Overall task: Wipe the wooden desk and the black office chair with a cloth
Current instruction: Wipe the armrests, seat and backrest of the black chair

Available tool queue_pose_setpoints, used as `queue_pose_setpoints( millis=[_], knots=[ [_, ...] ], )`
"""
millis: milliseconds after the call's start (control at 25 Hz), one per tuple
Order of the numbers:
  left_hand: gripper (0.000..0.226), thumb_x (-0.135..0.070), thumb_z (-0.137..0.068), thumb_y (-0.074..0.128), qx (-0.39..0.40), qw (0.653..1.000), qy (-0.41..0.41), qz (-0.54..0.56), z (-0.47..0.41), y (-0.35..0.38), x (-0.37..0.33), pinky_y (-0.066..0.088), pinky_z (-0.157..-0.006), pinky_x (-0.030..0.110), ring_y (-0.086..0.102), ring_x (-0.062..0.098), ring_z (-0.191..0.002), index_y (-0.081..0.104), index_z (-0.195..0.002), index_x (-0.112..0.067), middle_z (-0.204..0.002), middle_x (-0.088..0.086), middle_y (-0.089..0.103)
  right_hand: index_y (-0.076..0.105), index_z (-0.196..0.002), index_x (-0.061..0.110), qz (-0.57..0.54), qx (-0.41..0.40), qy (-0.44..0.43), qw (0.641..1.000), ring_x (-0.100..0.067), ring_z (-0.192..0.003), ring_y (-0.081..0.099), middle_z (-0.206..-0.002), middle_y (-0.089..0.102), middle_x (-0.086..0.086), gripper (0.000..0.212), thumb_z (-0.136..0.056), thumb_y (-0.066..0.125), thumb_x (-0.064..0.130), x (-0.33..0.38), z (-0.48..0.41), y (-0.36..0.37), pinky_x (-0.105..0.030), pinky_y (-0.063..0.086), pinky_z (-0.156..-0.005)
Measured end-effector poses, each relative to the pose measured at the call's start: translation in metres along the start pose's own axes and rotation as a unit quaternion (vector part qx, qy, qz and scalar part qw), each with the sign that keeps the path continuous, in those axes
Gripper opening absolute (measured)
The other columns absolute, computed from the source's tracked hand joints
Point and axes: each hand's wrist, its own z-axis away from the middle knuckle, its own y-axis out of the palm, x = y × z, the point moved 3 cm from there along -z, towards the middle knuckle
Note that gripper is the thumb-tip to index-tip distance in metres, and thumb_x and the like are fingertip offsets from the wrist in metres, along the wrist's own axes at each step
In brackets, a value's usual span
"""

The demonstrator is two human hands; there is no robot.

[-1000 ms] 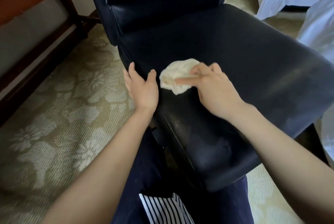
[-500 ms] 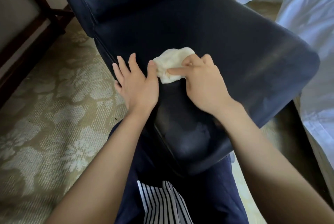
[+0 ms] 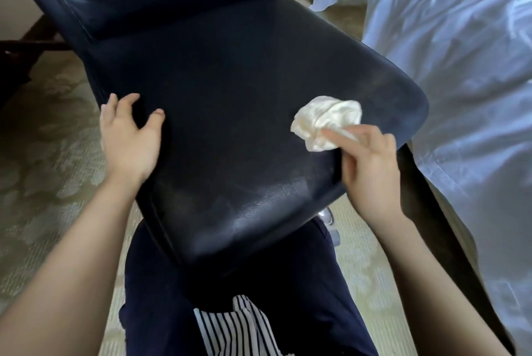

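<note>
On one chair [image 3: 230,131] — one cloth [image 3: 325,121], apparently

Your right hand [image 3: 370,160] grips cloth [image 3: 325,121] near seat [image 3: 230,131] right edge. Left of grip: bare seat, open run up to your left hand [image 3: 129,140]. Beyond grip: backrest [image 3: 161,1] walls off far end. Right of grip: bed [image 3: 460,68] close, gap narrow.

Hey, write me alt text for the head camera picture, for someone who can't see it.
A person's right hand holds a crumpled white cloth on the right side of a black chair seat, while the left hand rests on the seat's left edge. To the right lies white bedding, to the left patterned carpet.
</note>
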Motion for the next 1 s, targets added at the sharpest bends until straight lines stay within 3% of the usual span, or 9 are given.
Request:
queue_pose_setpoints(
  millis=[160,240,320,400,480,640,720,880,1000],
  knots=[
    [0.050,-0.033,-0.095,0.052,0.006,1.000,0.008,0.000,-0.006,-0.002,0.003,0.012,-0.118,0.038,0.013,0.021,-0.146,0.042,-0.142,-0.019,-0.157,0.007,0.021,0.067,-0.118,0.028,0.026,-0.065,0.108,0.992,-0.038,-0.091,0.048,-0.116,0.057,-0.010,0.050,-0.087,0.042,-0.003,-0.043,-0.021,0.000,-0.029,0.032,-0.069],
    [0.050,-0.033,-0.095,0.052,0.003,1.000,0.012,-0.002,-0.007,-0.002,0.004,0.013,-0.118,0.037,0.014,0.021,-0.146,0.042,-0.141,-0.018,-0.157,0.006,0.022,0.066,-0.118,0.030,0.011,-0.080,0.185,0.979,-0.037,-0.095,0.047,-0.118,0.055,-0.010,0.053,-0.088,0.038,-0.004,-0.045,-0.024,0.003,-0.026,0.027,-0.070],
    [0.049,-0.033,-0.095,0.052,-0.003,1.000,0.013,-0.003,-0.007,-0.002,0.005,0.013,-0.118,0.037,0.013,0.020,-0.146,0.042,-0.141,-0.019,-0.157,0.006,0.022,0.067,-0.116,0.028,-0.004,-0.102,0.203,0.974,-0.035,-0.089,0.045,-0.112,0.055,-0.013,0.052,-0.084,0.040,-0.003,-0.027,-0.016,0.004,-0.020,0.021,-0.068],
    [0.050,-0.033,-0.095,0.052,-0.005,1.000,0.011,-0.010,-0.010,-0.001,0.005,0.012,-0.117,0.037,0.013,0.019,-0.146,0.042,-0.141,-0.020,-0.157,0.005,0.022,0.069,-0.114,0.024,-0.019,-0.119,0.150,0.981,-0.027,-0.078,0.039,-0.098,0.053,-0.017,0.049,-0.079,0.045,0.000,0.003,0.006,0.005,-0.020,0.018,-0.067],
    [0.051,-0.034,-0.094,0.053,-0.004,1.000,0.017,-0.019,-0.013,-0.001,0.006,0.013,-0.117,0.035,0.013,0.020,-0.146,0.041,-0.142,-0.019,-0.157,0.006,0.023,0.068,-0.115,0.022,-0.061,-0.102,0.077,0.990,-0.024,-0.075,0.037,-0.091,0.052,-0.013,0.045,-0.079,0.046,0.007,0.033,0.038,0.009,-0.025,0.025,-0.069],
    [0.054,-0.036,-0.093,0.056,0.008,0.999,0.030,-0.021,-0.018,-0.003,0.009,0.013,-0.117,0.033,0.014,0.020,-0.146,0.041,-0.142,-0.020,-0.157,0.007,0.023,0.067,-0.116,0.026,-0.136,-0.020,-0.028,0.990,-0.023,-0.074,0.041,-0.086,0.054,-0.005,0.043,-0.081,0.047,0.014,0.073,0.079,0.013,-0.034,0.041,-0.062],
    [0.056,-0.042,-0.092,0.057,0.014,0.999,0.044,-0.028,-0.023,-0.004,0.011,0.013,-0.118,0.035,0.015,0.020,-0.146,0.041,-0.141,-0.020,-0.156,0.008,0.024,0.067,-0.116,0.028,-0.134,-0.018,-0.068,0.988,-0.024,-0.074,0.043,-0.090,0.059,-0.004,0.042,-0.081,0.049,0.012,0.070,0.073,0.011,-0.036,0.045,-0.055],
    [0.061,-0.053,-0.090,0.054,0.033,0.996,0.063,-0.060,-0.036,-0.004,0.019,0.016,-0.118,0.040,0.019,0.022,-0.144,0.042,-0.141,-0.021,-0.154,0.009,0.029,0.072,-0.109,0.026,-0.084,-0.034,-0.071,0.993,-0.025,-0.078,0.045,-0.102,0.063,-0.002,0.040,-0.081,0.049,0.009,0.042,0.040,0.002,-0.034,0.047,-0.061],
    [0.060,-0.055,-0.090,0.050,0.012,0.984,0.097,-0.147,-0.045,-0.009,0.015,0.018,-0.116,0.049,0.027,0.029,-0.141,0.047,-0.137,-0.019,-0.150,0.013,0.036,0.072,-0.107,0.028,-0.066,-0.026,-0.054,0.996,-0.021,-0.083,0.040,-0.103,0.063,0.002,0.041,-0.081,0.047,0.009,0.030,0.013,0.002,-0.031,0.046,-0.061]
  ],
)
